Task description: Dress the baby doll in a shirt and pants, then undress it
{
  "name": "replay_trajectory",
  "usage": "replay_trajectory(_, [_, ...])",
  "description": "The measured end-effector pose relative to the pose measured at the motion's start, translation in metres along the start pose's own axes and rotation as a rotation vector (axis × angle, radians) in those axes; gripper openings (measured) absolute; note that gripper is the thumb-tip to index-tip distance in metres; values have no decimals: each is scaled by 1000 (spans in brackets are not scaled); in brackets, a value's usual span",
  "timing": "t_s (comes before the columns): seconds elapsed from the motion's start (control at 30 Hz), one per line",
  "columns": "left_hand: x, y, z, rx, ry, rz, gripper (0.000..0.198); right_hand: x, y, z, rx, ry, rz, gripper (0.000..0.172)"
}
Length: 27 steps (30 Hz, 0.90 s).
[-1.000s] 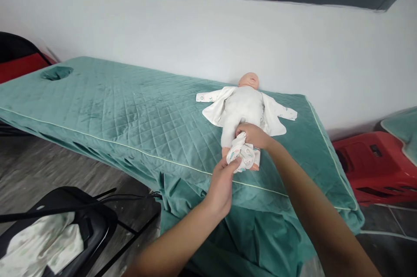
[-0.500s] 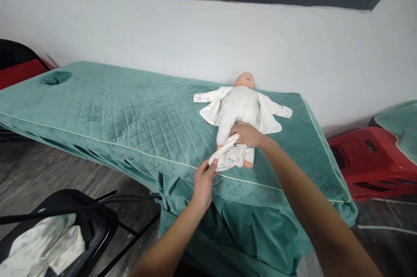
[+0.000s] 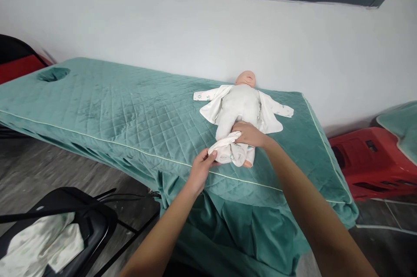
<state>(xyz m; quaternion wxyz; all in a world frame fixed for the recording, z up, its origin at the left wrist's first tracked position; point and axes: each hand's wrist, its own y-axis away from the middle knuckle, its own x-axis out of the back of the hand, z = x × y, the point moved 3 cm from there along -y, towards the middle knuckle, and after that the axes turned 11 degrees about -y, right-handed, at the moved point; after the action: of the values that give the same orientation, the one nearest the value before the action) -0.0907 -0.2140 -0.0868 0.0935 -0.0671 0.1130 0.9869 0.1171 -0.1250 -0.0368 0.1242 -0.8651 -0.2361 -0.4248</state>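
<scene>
A baby doll (image 3: 240, 102) with a white cloth body lies on its back on a green quilted bed (image 3: 156, 107), head toward the wall. Its white baby jacket (image 3: 272, 118) is spread open, with the arms in the sleeves. Bunched around the doll's lower legs are white patterned baby pants (image 3: 228, 151). My left hand (image 3: 202, 167) pinches the pants' edge on the left, by one foot. Between the doll's legs, my right hand (image 3: 249, 133) grips the waistband; its fingertips are partly hidden. One foot (image 3: 247, 163) shows at a cuff.
A black folding chair (image 3: 97, 220) at lower left carries a crumpled white cloth (image 3: 42, 244). A red plastic stool (image 3: 371, 159) stands right of the bed. The bed has a face hole (image 3: 54, 74) at its far left, and a white wall (image 3: 163, 29) runs behind.
My left hand has moved slightly up and left, drawing the pants' edge over the doll's left-side foot, which is now covered. My right hand stays nearly in place.
</scene>
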Motion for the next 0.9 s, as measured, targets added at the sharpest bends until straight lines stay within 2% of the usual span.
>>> replay_trajectory(0.1, [4, -18, 6, -47, -83, -52, 45, 1, 2, 2, 8, -60, 26, 13])
replay_trajectory(0.2, [11, -41, 10, -121, -221, -94, 45, 0, 3, 6, -9, -118, 68, 23])
replay_trajectory(0.3, [19, -64, 15, -243, -419, -80, 41, 0, 4, 8, -24, -202, 106, 37])
replay_trajectory(0.4, [22, -83, 20, -339, -578, -54, 36, 2, 6, 7, -32, -303, 108, 44])
replay_trajectory(0.7, [6, -136, 33, -544, -911, 51, 25, 6, 11, 1, -163, -462, 115, 44])
replay_trajectory(0.9, [-4, -155, 40, -641, -1245, 108, 29, 6, 12, 0, -262, -515, 148, 38])
